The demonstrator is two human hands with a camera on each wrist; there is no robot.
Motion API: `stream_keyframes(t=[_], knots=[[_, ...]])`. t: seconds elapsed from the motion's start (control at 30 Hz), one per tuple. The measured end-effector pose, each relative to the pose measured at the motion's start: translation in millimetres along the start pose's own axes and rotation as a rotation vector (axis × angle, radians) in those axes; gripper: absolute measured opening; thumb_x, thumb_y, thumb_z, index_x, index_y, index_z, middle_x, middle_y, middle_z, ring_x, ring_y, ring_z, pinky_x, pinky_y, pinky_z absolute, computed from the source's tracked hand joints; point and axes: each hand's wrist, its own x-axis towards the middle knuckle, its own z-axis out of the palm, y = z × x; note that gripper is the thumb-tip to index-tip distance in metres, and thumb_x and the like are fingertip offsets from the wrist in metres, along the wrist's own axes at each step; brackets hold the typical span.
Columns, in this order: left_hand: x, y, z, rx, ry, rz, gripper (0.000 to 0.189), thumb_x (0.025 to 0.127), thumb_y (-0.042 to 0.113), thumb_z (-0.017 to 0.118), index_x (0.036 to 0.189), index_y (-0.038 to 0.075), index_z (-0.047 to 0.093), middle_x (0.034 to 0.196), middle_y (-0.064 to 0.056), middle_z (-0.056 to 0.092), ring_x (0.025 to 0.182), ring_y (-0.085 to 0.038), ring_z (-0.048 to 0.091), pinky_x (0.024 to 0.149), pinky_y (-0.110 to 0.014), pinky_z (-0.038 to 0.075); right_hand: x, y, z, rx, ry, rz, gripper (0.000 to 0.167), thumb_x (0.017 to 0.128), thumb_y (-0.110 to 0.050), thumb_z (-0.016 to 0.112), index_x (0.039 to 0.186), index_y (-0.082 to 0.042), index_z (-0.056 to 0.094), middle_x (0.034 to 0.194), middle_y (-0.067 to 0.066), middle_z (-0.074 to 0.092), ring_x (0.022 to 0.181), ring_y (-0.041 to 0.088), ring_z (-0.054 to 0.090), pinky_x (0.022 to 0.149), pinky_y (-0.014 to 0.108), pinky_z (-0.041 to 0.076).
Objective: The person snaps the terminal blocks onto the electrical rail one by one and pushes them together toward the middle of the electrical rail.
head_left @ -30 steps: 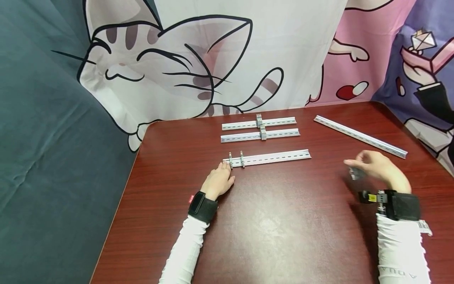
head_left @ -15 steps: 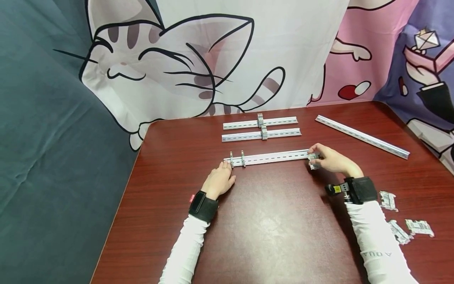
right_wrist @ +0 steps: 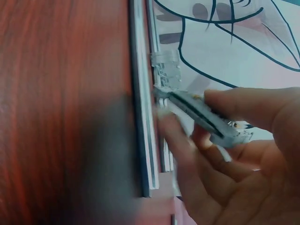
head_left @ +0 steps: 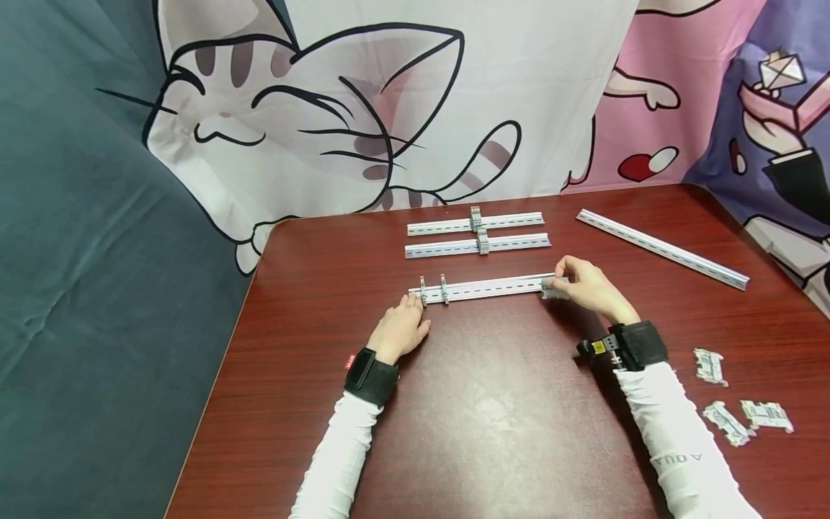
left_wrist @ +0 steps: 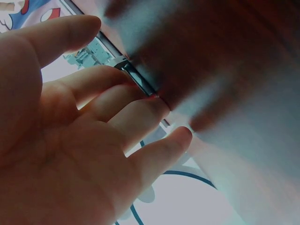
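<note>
A slotted metal DIN rail [head_left: 493, 289] lies across the middle of the table, with two thin terminal blocks [head_left: 444, 289] standing on its left part. My left hand [head_left: 398, 333] rests its fingertips against the rail's left end; in the left wrist view the fingers are extended with a slight bend, the thumb apart. Near the rail's right end, my right hand [head_left: 588, 290] pinches a grey terminal block [right_wrist: 201, 112] between thumb and fingers. In the right wrist view this block is tilted beside the rail; whether it touches the rail I cannot tell.
Behind lie two shorter-looking rails [head_left: 437, 249], each bearing a cluster of blocks [head_left: 483, 241]. A bare rail [head_left: 661, 249] lies slanted at the back right. Three loose terminal blocks [head_left: 711, 366] lie by the right forearm. A printed curtain [head_left: 551, 94] hangs behind the table's far edge.
My right hand has come left with the terminal block, from beside the slanted rail to the right end of the middle rail. My left hand has stayed at the rail's left end.
</note>
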Motion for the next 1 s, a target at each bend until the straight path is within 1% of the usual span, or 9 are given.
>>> stream_keyframes(t=[0.1, 0.2, 0.37, 0.43, 0.53, 0.67, 0.8, 0.9, 1.0], knots=[[0.1, 0.2, -0.7, -0.003, -0.008, -0.002, 0.055, 0.099, 0.027, 0.050, 0.141, -0.006, 0.040, 0.150, -0.022, 0.038, 0.140, -0.033, 0.037, 0.109, -0.046, 0.038, 1.6, 0, 4, -0.092, 0.100, -0.002, 0.028, 0.089, -0.031, 0.068, 0.086, -0.008, 0.051, 0.075, 0.004, 0.054, 0.067, 0.015, 0.048, 0.061, 0.029, 0.037], [-0.1, 0.1, -1.5, -0.003, -0.007, 0.000, 0.055, 0.098, 0.027, 0.051, 0.141, -0.006, 0.041, 0.149, -0.022, 0.039, 0.140, -0.033, 0.038, 0.108, -0.046, 0.038, 4.1, 0, 8, -0.095, 0.179, -0.010, 0.029, 0.085, -0.030, 0.073, 0.083, -0.009, 0.053, 0.070, 0.003, 0.055, 0.061, 0.014, 0.048, 0.057, 0.028, 0.036], [-0.2, -0.4, -1.8, -0.013, -0.008, -0.008, 0.056, 0.098, 0.027, 0.051, 0.141, -0.006, 0.041, 0.150, -0.022, 0.038, 0.140, -0.033, 0.037, 0.109, -0.046, 0.038, 10.8, 0, 14, -0.103, 0.268, -0.055, 0.023, 0.085, -0.020, 0.073, 0.096, -0.006, 0.059, 0.078, 0.011, 0.067, 0.064, 0.010, 0.056, 0.059, 0.026, 0.040], [0.2, -0.6, -0.8, -0.015, -0.006, -0.009, 0.056, 0.098, 0.027, 0.051, 0.141, -0.006, 0.041, 0.150, -0.022, 0.038, 0.140, -0.033, 0.037, 0.109, -0.046, 0.038, 12.7, 0, 16, -0.143, 0.275, -0.066, 0.022, 0.087, -0.018, 0.070, 0.101, -0.004, 0.061, 0.083, 0.014, 0.069, 0.063, 0.011, 0.059, 0.061, 0.029, 0.042], [0.6, -0.4, 0.6, -0.017, 0.001, -0.004, 0.055, 0.098, 0.027, 0.051, 0.141, -0.006, 0.041, 0.149, -0.023, 0.039, 0.139, -0.033, 0.038, 0.108, -0.046, 0.039, 13.7, 0, 17, -0.213, 0.269, -0.056, 0.020, 0.090, -0.016, 0.064, 0.103, 0.000, 0.065, 0.085, 0.017, 0.070, 0.065, 0.021, 0.063, 0.064, 0.040, 0.047], [0.5, 0.0, 0.2, -0.020, -0.004, -0.002, 0.055, 0.098, 0.027, 0.051, 0.140, -0.006, 0.041, 0.149, -0.023, 0.039, 0.139, -0.033, 0.039, 0.108, -0.046, 0.039, 13.7, -2, 16, -0.263, 0.244, -0.020, 0.023, 0.091, -0.013, 0.055, 0.101, 0.005, 0.066, 0.074, 0.015, 0.070, 0.065, 0.025, 0.066, 0.071, 0.050, 0.049], [0.5, -0.3, -1.8, -0.025, -0.013, -0.016, 0.056, 0.098, 0.027, 0.051, 0.142, -0.006, 0.040, 0.150, -0.022, 0.038, 0.140, -0.033, 0.038, 0.109, -0.047, 0.037, 15.7, -7, 14, -0.294, 0.220, 0.013, 0.021, 0.089, -0.013, 0.054, 0.089, 0.004, 0.067, 0.065, 0.010, 0.067, 0.056, 0.018, 0.062, 0.062, 0.040, 0.049], [0.2, -0.3, -2.3, -0.025, -0.014, -0.021, 0.056, 0.098, 0.027, 0.051, 0.142, -0.005, 0.040, 0.150, -0.022, 0.037, 0.139, -0.033, 0.038, 0.109, -0.047, 0.038, 17.9, -9, 14, -0.346, 0.213, 0.011, 0.019, 0.086, -0.013, 0.055, 0.074, 0.000, 0.063, 0.063, 0.008, 0.059, 0.058, 0.020, 0.054, 0.055, 0.032, 0.040], [-0.4, -0.3, -1.0, -0.014, -0.004, -0.007, 0.055, 0.097, 0.027, 0.052, 0.140, -0.006, 0.042, 0.148, -0.023, 0.039, 0.138, -0.034, 0.040, 0.107, -0.046, 0.040, 20.0, -8, 17, -0.402, 0.207, 0.015, 0.020, 0.084, -0.013, 0.055, 0.066, -0.005, 0.054, 0.062, 0.004, 0.048, 0.059, 0.021, 0.046, 0.053, 0.030, 0.033]])
